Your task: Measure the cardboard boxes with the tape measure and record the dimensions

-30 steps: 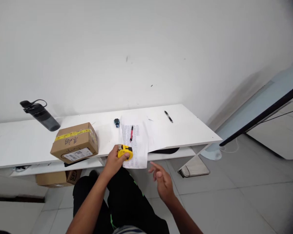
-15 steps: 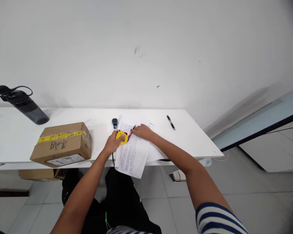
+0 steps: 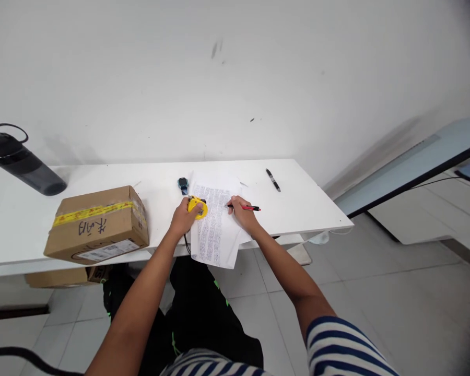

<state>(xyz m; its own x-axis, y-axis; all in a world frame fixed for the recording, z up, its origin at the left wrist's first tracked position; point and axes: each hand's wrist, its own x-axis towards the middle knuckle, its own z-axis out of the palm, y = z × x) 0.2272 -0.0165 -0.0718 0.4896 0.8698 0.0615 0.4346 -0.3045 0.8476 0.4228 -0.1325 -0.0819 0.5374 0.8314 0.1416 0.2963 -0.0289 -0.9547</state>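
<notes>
My left hand (image 3: 183, 216) is closed around a yellow tape measure (image 3: 198, 208), held over the left edge of a written-on sheet of paper (image 3: 212, 230). In my right hand (image 3: 242, 211) is a red and black pen (image 3: 251, 208), its tip pointing left toward the writing and its red end sticking out to the right. Whether the tip touches the paper I cannot tell. The sheet's lower end hangs over the table's front edge. A small dark watch (image 3: 183, 185) lies just behind my left hand.
A taped cardboard box (image 3: 97, 224) sits to the left, overhanging the front edge of the white table (image 3: 313, 201). Farther left stands a dark water bottle (image 3: 27, 164). A black pen (image 3: 273, 180) lies on the right part of the table. The wall rises behind.
My right hand has moved right, away from the tape measure, and the pen has swung from pointing up to lying nearly level in it. The left hand still holds the tape measure.
</notes>
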